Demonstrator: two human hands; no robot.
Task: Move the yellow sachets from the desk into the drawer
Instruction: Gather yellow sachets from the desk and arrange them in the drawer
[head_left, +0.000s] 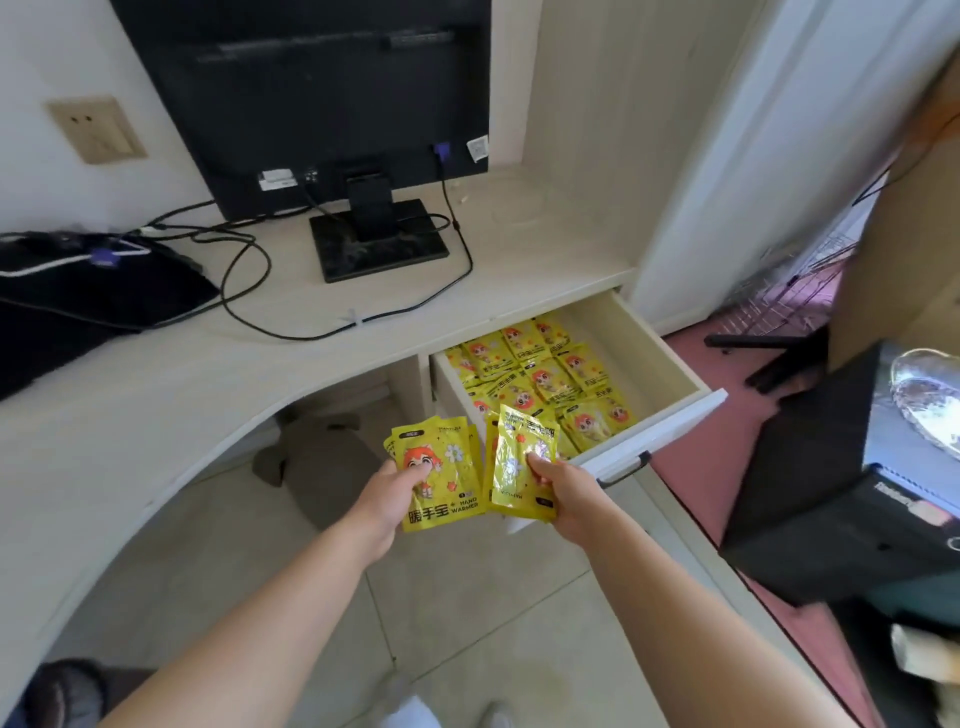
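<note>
While a black bag (78, 291) and monitor (311, 104) are seen on the desk (156, 374), yellow sachets (441, 483) are gripped by the left hand (387, 501), another bunch (519, 457) is pinched by the right hand (561, 496), just short of the open, sachet-filled drawer (660, 358).

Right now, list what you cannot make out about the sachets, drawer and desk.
All from the head view:
1. How many sachets the left hand holds: the front one covers the rest. Same for the right hand.
2. The drawer back: hidden under the desk top.
3. How deep the drawer pile lies: top sachets cover it.
4. Desk's left end: cut off by the edge, partly under a black bag.
</note>
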